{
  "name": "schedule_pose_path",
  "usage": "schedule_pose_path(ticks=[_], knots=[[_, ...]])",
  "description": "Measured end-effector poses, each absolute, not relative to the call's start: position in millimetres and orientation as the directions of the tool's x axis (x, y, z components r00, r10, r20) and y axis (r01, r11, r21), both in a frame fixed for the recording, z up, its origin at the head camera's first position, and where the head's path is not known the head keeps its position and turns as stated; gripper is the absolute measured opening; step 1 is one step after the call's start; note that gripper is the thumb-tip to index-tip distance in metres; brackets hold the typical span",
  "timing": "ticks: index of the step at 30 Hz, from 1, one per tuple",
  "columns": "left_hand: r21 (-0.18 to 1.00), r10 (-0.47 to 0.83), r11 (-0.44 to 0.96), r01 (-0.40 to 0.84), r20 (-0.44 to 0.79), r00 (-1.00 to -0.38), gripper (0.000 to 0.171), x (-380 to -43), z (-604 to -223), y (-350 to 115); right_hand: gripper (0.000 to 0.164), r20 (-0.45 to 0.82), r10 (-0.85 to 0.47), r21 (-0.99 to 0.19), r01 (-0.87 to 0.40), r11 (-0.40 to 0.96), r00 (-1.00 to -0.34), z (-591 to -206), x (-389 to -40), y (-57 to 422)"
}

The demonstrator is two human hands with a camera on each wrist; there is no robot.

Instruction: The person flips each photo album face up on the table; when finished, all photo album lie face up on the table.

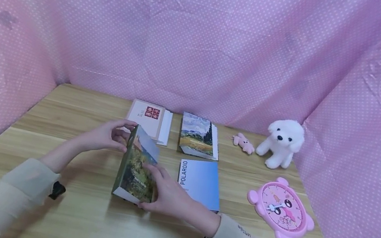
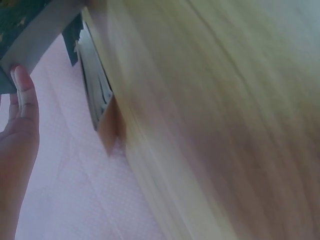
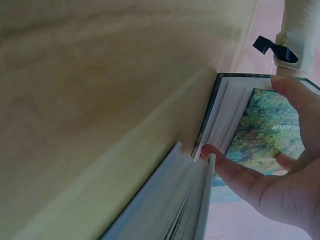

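Note:
A photo album [image 1: 139,169] with a green leafy landscape cover is held at a tilt over the middle of the table. My left hand [image 1: 112,137] holds its upper left side, fingers bent at the spine; in the left wrist view a fingertip [image 2: 22,77] touches the album's edge. The right hand [image 1: 171,192] spans the album's right side, thumb at the near edge and other fingers on the cover, as the right wrist view also shows. Just right of it lies a blue POLAROID album [image 1: 202,183], partly hidden by the right forearm.
Behind lie a pale album with red characters [image 1: 146,117] and a landscape-painting album [image 1: 197,135]. To the right are a small pink plush [image 1: 243,143], a white toy dog [image 1: 281,143] and a pink clock [image 1: 283,207]. Pink dotted cloth [image 1: 202,53] walls the table [image 1: 81,197].

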State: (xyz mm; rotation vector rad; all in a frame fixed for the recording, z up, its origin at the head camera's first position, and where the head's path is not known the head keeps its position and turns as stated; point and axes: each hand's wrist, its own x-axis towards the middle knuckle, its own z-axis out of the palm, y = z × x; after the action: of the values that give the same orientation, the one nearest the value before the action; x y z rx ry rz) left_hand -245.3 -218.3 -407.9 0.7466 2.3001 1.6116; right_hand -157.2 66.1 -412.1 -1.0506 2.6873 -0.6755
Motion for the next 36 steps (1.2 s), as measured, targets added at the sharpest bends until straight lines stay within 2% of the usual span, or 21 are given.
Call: schedule_pose_path(ticks=[9, 19, 24, 29, 36], knots=[[0.882, 0.492, 0.381, 0.277, 0.061, -0.869, 0.063, -246.8, -416.5, -225.6, 0.09, -0.046, -0.683, -0.449, -0.596, 0.666, -0.729, -416.9, -159.6, 70.9], [0.865, 0.494, 0.446, 0.229, -0.024, -0.869, 0.065, -246.2, -423.0, -236.0, 0.084, -0.073, -0.695, -0.421, -0.61, 0.672, -0.715, -422.1, -162.9, 75.6], [0.89, 0.538, 0.419, 0.179, -0.085, -0.838, 0.071, -245.7, -428.3, -242.6, 0.081, -0.108, -0.695, -0.426, -0.598, 0.679, -0.711, -424.7, -163.3, 77.0], [0.904, 0.571, 0.404, 0.144, -0.126, -0.811, 0.069, -245.5, -434.0, -247.3, 0.078, -0.11, -0.713, -0.426, -0.615, 0.663, -0.693, -427.2, -163.9, 77.6], [0.886, 0.609, 0.428, 0.178, -0.137, -0.781, 0.064, -250.2, -438.8, -249.0, 0.075, -0.094, -0.735, -0.384, -0.657, 0.649, -0.671, -427.8, -163.6, 76.4]])
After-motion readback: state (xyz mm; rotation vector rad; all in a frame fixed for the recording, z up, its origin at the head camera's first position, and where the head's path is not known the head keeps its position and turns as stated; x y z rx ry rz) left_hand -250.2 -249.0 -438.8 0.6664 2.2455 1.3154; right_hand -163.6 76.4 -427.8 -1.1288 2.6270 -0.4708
